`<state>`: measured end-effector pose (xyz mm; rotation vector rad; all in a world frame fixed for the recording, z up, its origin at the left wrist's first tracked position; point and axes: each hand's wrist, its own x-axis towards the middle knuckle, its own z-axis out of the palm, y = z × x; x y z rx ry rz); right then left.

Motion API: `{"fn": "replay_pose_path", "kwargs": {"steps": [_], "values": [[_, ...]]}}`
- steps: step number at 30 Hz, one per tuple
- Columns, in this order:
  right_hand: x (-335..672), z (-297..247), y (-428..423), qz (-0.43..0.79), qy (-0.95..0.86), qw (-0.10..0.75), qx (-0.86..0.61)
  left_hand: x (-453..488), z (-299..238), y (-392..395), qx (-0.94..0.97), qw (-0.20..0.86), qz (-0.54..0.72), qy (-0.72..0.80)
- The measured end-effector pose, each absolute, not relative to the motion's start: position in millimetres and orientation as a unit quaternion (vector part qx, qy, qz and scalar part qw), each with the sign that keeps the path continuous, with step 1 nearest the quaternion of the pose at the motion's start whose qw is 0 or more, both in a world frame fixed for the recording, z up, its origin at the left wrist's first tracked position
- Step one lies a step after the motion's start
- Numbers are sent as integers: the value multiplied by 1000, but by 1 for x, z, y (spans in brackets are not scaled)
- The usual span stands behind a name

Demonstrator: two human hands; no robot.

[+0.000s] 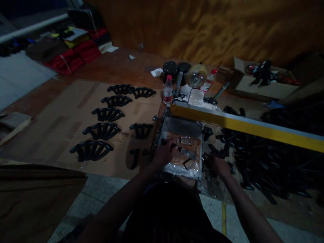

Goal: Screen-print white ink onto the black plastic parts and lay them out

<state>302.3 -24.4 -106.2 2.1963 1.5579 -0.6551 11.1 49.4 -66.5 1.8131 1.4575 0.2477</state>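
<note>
My left hand (167,154) is over the left side of a metal plate (174,125), its fingers closed around a narrow black piece. Black shows on both sides of the fingers, but its full shape is hidden. A flat grey strip (188,154) lies at my left fingertips; whether it joins the black piece is unclear. Brown, film-covered material (174,137) lies on the plate, with a clear block (186,140) and a small dark frame-like bit (187,164). Just right of the plate, my right hand (216,164) reaches down beside loose black curved parts (216,151). Its fingers are lost in shadow.
Black parts stand in fanned rows (92,150) on cardboard (63,121) at left, with a single part (134,158) nearer me. A large heap of black parts (265,168) fills the right. A yellow bar (243,126) crosses behind the plate. Bottle (167,91) and tape roll (196,77) stand behind.
</note>
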Motion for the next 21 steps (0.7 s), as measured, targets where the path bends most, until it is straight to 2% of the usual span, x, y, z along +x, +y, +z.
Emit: {"fn": "replay_pose_path", "kwargs": {"steps": [11,21], "values": [[311,-128,-35,-244,500,106,824,28,-56,30,806,264,66,526],[304,-122,-32,-258,464,117,840,25,-44,21,847,212,90,480]]}}
